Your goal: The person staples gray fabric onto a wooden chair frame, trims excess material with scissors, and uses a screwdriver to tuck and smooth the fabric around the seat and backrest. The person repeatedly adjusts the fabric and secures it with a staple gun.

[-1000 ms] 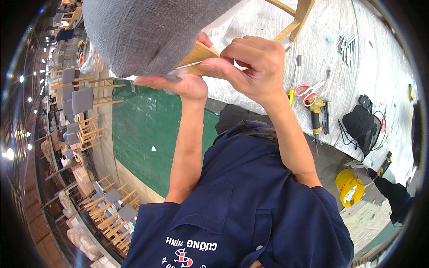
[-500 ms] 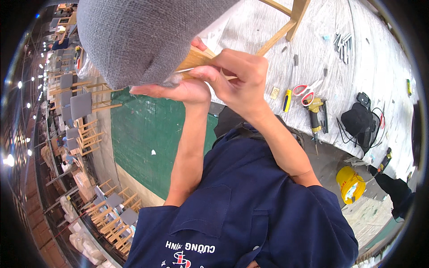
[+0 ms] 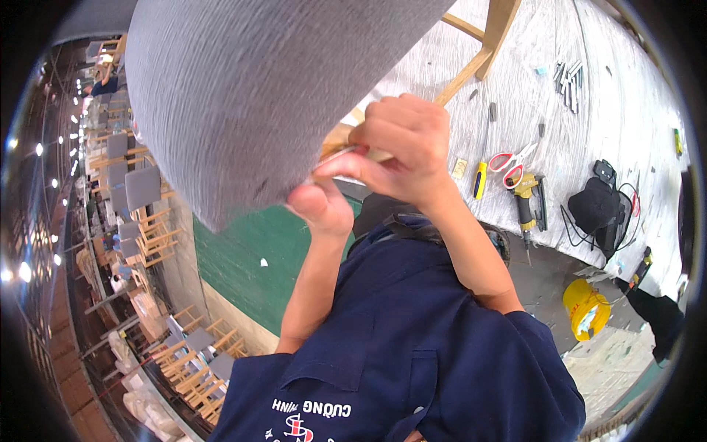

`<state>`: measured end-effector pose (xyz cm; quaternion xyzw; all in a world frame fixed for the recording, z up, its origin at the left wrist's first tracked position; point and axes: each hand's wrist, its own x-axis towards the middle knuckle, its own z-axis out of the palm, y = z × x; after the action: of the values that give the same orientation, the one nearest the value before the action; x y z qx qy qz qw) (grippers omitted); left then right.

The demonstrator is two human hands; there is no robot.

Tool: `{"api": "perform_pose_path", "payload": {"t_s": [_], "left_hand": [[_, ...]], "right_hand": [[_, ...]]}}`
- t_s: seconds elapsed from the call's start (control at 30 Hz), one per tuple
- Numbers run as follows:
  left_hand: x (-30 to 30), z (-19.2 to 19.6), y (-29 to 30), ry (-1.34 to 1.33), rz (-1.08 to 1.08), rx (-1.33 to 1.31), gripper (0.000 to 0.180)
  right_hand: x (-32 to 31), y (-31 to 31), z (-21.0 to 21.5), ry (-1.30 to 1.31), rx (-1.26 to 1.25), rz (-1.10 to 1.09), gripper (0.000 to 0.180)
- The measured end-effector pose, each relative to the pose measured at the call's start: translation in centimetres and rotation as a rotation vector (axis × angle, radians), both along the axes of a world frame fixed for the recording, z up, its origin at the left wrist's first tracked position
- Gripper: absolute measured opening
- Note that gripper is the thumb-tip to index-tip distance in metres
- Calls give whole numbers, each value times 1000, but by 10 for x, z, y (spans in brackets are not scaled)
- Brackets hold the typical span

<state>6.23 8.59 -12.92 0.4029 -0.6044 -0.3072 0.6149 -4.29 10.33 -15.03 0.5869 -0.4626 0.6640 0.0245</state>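
Grey fabric covers the padded chair seat [image 3: 272, 96], tipped up close before the person, its wooden frame [image 3: 479, 51] resting on the workbench [image 3: 626, 96]. The left hand [image 3: 320, 206] presses fingertips against its lower edge; the right hand [image 3: 405, 151] pinches a thin tool [image 3: 335, 156] closed-fingered. Soft cloth likely yields, so the stiff frame looks the surer grip.

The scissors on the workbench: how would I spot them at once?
Start at the long workbench covered in pale grey cloth, on the right of the view. Near its front edge, right of the person's right hand, lie the scissors, between a yellow-handled screwdriver and a yellow power tool. They alone have red-and-white loop handles.
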Motion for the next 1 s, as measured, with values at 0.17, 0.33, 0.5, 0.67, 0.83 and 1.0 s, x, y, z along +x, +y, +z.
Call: {"api": "perform_pose_path", "payload": {"t_s": [0.17, 0.33, 0.5, 0.67, 0.83, 1.0], "left_hand": [[-9, -2, -15, 2, -33, -119, 92], [1, -8, -25, 14, -244, -168, 88], [3, -11, -27, 56, -248, -104, 88], [12, -18, -25, 40, -252, 23, 92], [24, -27, -34, -20, -378, 16, 90], [31, -30, -37, 77, -487, 15, 91]], "right_hand": [[-7, 11, -14, -30, 57, -133, 39], [-5, 9, -5, -71, -41, -36, 32], [12, 10, -5, -219, 31, -14, 28], [28, -5, 7, -420, -42, 50, 21], [22, -11, 2, -365, -102, 112, 25], [29, 3, 0, -261, 35, -62, 23]]}}
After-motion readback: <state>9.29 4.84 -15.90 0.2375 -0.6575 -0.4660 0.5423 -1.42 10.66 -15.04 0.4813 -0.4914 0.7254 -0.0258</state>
